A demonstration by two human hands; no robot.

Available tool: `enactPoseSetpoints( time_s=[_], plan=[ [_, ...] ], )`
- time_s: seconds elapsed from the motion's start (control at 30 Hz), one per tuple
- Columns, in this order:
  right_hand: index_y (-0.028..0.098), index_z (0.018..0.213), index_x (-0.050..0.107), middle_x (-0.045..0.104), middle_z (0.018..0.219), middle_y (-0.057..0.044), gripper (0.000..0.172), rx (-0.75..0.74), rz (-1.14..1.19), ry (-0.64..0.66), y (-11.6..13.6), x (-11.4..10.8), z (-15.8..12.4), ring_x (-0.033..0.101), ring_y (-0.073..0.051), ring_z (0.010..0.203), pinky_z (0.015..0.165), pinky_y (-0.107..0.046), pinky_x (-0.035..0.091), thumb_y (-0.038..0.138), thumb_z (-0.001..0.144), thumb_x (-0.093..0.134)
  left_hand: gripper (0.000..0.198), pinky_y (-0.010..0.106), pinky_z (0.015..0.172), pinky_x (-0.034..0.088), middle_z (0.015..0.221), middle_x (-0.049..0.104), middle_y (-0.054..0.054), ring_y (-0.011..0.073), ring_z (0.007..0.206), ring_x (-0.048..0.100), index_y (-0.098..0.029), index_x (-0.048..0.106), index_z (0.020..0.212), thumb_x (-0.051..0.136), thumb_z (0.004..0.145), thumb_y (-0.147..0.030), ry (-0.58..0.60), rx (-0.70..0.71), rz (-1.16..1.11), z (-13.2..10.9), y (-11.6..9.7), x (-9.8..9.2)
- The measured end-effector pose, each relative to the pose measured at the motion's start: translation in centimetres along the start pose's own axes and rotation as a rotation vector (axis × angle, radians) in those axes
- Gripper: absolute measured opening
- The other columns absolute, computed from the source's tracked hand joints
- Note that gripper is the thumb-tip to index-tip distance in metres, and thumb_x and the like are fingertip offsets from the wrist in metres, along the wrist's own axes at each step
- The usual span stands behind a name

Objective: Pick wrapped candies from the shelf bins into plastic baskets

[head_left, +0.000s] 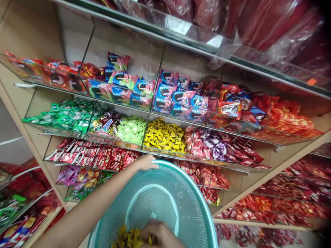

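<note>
A teal mesh plastic basket [190,193] is tilted toward the shelves. My left hand [147,163] grips its far rim, fingers closed over the edge. Down inside the basket, my right hand [161,234] is closed at a heap of yellow-wrapped candies [128,237]; a few yellow wrappers show at its fingers. Blur and the lower frame edge hide part of that hand. Just beyond the rim, a shelf compartment holds a pile of yellow-wrapped candies [165,137] of similar look.
Glass-fronted shelves hold blue-and-pink snack packets [165,91], green-wrapped candies [69,115], pale green packets [131,129] and red packets [77,151]. A glass shelf edge [181,34] crosses above, with red plastic-wrapped bags on it. More red packets [289,206] fill shelves at right.
</note>
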State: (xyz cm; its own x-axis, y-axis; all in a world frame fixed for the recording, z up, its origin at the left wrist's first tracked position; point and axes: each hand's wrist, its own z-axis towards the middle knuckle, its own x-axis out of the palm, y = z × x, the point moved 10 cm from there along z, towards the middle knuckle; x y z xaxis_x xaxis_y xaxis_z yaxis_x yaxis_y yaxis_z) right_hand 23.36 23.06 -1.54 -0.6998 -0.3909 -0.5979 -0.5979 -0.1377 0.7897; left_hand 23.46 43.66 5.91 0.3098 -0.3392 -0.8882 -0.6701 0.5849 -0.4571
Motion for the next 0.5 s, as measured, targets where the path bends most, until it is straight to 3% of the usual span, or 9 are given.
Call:
enactPoseSetpoints(
  time_s=[0.07,0.2,0.27,0.37,0.43,0.5],
  plan=[
    [0.021,0.089,0.063,0.061,0.089,-0.002,0.027,-0.020,-0.050,-0.167,2.0,-6.0,0.2,0.055,-0.013,0.069,0.063,-0.024,0.042,0.043,0.073,0.059,0.041,0.022,0.051,0.032,0.070,0.067,0.002,0.0161,0.063,0.057,-0.020,0.065,0.073,0.051,0.066,-0.059,-0.012,-0.003,0.009,0.1,0.4,0.2],
    [0.020,0.090,0.058,0.061,0.087,-0.004,0.020,-0.178,-0.294,-0.523,8.4,-19.0,1.4,0.056,-0.016,0.081,0.073,-0.027,0.042,0.034,0.085,0.045,0.038,0.021,0.049,0.030,0.068,0.066,0.002,0.0163,0.063,0.057,-0.020,0.063,0.070,0.049,0.069,-0.056,-0.016,0.031,0.000,0.1,0.4,0.3],
    [0.018,0.091,0.057,0.060,0.091,-0.007,0.018,-0.122,-0.507,-0.677,10.2,-24.1,3.1,0.057,-0.018,0.085,0.075,-0.028,0.042,0.029,0.086,0.043,0.038,0.022,0.049,0.030,0.070,0.066,0.003,0.0172,0.064,0.058,-0.020,0.062,0.069,0.050,0.069,-0.056,-0.024,0.038,-0.003,0.1,0.4,0.2],
    [0.011,0.099,0.055,0.059,0.097,-0.017,0.023,0.197,-0.832,-0.745,9.4,-28.8,6.8,0.060,-0.024,0.085,0.071,-0.033,0.044,0.025,0.084,0.044,0.039,0.022,0.049,0.030,0.072,0.066,0.004,0.0181,0.065,0.058,-0.020,0.061,0.068,0.049,0.068,-0.057,-0.032,0.029,-0.009,-0.1,0.3,-0.1],
    [0.007,0.101,0.055,0.059,0.096,-0.021,0.028,0.387,-0.944,-0.708,7.7,-29.8,8.8,0.061,-0.027,0.085,0.068,-0.034,0.046,0.026,0.084,0.045,0.039,0.022,0.048,0.029,0.073,0.066,0.004,0.0185,0.066,0.059,-0.020,0.060,0.069,0.049,0.068,-0.058,-0.026,0.010,-0.019,-0.2,0.4,-0.1],
    [0.005,0.101,0.056,0.059,0.095,-0.023,0.031,0.466,-0.990,-0.674,6.2,-29.7,10.1,0.062,-0.028,0.087,0.068,-0.034,0.046,0.028,0.083,0.046,0.040,0.022,0.048,0.028,0.073,0.066,0.003,0.0186,0.066,0.058,-0.020,0.061,0.070,0.049,0.068,-0.058,-0.019,0.001,-0.031,-0.3,0.5,0.0]
  ],
)
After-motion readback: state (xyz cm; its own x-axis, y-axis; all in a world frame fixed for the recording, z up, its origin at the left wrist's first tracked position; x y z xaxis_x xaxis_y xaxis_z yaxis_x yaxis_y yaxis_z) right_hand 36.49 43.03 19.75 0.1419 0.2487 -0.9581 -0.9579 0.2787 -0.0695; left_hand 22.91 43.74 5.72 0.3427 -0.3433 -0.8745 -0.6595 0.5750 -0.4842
